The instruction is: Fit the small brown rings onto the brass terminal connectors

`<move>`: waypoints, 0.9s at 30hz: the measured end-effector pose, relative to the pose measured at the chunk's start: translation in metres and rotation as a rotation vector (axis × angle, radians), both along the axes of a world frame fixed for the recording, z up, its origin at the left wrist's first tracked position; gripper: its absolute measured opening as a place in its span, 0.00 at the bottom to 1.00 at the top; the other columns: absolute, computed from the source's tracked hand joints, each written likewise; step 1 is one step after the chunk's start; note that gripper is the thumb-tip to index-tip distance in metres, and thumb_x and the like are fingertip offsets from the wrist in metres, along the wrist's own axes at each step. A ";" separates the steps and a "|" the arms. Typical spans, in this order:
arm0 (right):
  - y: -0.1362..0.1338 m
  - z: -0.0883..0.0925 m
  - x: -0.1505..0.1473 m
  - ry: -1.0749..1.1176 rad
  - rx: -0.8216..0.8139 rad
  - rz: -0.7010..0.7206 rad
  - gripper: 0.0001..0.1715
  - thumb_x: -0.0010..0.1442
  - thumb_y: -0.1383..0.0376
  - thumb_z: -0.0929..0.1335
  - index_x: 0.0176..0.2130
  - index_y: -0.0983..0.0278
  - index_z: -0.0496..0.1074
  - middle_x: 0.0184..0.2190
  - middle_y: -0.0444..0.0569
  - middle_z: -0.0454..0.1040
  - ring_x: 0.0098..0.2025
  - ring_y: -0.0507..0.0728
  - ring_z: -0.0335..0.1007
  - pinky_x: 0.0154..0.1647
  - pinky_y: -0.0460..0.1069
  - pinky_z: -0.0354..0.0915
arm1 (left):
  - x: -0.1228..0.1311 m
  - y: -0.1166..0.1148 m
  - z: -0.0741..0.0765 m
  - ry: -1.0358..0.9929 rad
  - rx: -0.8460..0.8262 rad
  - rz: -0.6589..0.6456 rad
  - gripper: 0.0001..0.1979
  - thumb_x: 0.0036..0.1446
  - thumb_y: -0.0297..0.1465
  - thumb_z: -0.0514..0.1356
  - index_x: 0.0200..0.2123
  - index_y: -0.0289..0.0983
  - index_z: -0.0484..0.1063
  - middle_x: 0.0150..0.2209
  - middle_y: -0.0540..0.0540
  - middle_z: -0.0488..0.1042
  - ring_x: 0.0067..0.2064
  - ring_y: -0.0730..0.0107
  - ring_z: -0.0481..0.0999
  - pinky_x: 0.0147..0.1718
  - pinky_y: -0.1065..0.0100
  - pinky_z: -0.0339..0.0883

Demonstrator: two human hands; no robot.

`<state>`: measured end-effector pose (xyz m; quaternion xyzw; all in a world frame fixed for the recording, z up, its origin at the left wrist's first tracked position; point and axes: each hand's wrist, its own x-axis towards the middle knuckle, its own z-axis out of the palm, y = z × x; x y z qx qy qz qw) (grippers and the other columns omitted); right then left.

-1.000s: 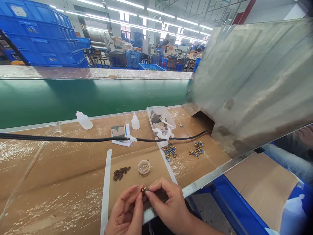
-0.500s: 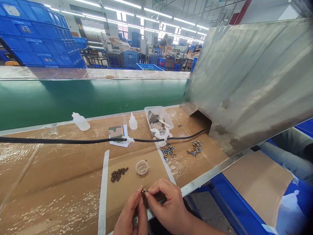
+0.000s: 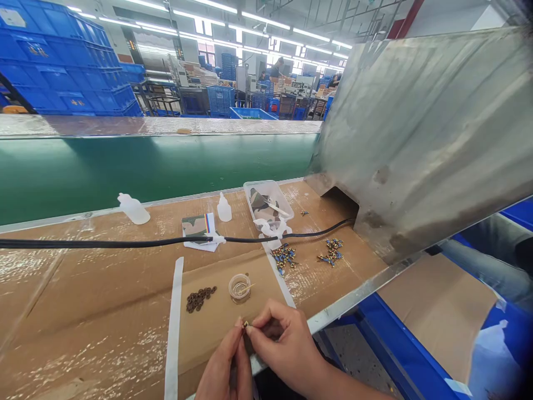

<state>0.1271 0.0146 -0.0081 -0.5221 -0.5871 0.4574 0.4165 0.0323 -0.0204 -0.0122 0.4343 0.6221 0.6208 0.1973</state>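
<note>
My left hand [image 3: 227, 361] and my right hand [image 3: 287, 344] meet at the table's near edge, fingertips pinched together around a tiny gold-and-dark part [image 3: 246, 324]. Just beyond them, a small round clear cup [image 3: 240, 288] with a thin yellowish stick stands on the brown sheet [image 3: 216, 333]. A cluster of dark brown rings [image 3: 200, 299] lies left of the cup. To the right are two piles of small blue-and-gold parts, one near the tape [image 3: 283, 256] and another farther right [image 3: 331, 253].
A black cable [image 3: 125, 243] crosses the table. Behind it are two white bottles [image 3: 134, 209] [image 3: 224, 208], a camouflage-patterned piece [image 3: 195, 228] and a clear tray [image 3: 287, 200]. A large metal hood [image 3: 416, 139] rises at right; a green belt [image 3: 166, 166] runs behind.
The view has shifted slightly, so the table items appear a little farther left. Both hands stay pinched together on the tiny part, with hardly any movement.
</note>
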 end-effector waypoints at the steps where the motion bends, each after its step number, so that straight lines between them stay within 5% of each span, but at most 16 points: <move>1: 0.000 0.000 0.001 -0.036 0.038 0.006 0.08 0.54 0.70 0.67 0.24 0.64 0.66 0.21 0.41 0.69 0.22 0.50 0.67 0.22 0.42 0.61 | -0.001 0.000 0.000 0.008 0.001 -0.002 0.13 0.50 0.25 0.62 0.36 0.49 0.79 0.36 0.50 0.82 0.37 0.62 0.80 0.43 0.67 0.70; 7: 0.002 0.008 0.013 -0.311 0.382 0.130 0.08 0.55 0.73 0.66 0.25 0.63 0.67 0.23 0.43 0.70 0.27 0.51 0.66 0.30 0.45 0.60 | -0.008 -0.002 -0.010 0.145 0.005 -0.040 0.16 0.50 0.25 0.62 0.40 0.51 0.78 0.37 0.52 0.82 0.35 0.67 0.80 0.41 0.71 0.69; 15: 0.005 0.008 0.008 -0.171 0.200 0.101 0.06 0.55 0.72 0.67 0.33 0.63 0.73 0.27 0.44 0.74 0.28 0.50 0.71 0.29 0.41 0.64 | -0.016 -0.003 -0.018 0.031 -0.177 -0.061 0.15 0.52 0.40 0.60 0.44 0.46 0.74 0.37 0.49 0.82 0.36 0.66 0.81 0.41 0.71 0.71; 21: 0.004 0.006 0.004 -0.231 0.288 0.087 0.06 0.56 0.72 0.66 0.29 0.64 0.72 0.25 0.44 0.71 0.28 0.50 0.68 0.28 0.42 0.62 | -0.018 -0.002 -0.018 0.026 -0.176 -0.090 0.17 0.53 0.42 0.59 0.45 0.43 0.73 0.40 0.47 0.82 0.35 0.67 0.81 0.40 0.71 0.71; 27: 0.005 0.012 0.011 -0.389 0.387 0.257 0.10 0.62 0.71 0.63 0.31 0.65 0.71 0.27 0.47 0.70 0.31 0.52 0.67 0.32 0.44 0.61 | -0.017 -0.001 -0.016 0.024 -0.191 -0.060 0.17 0.52 0.43 0.60 0.43 0.43 0.74 0.37 0.47 0.82 0.35 0.66 0.81 0.39 0.71 0.72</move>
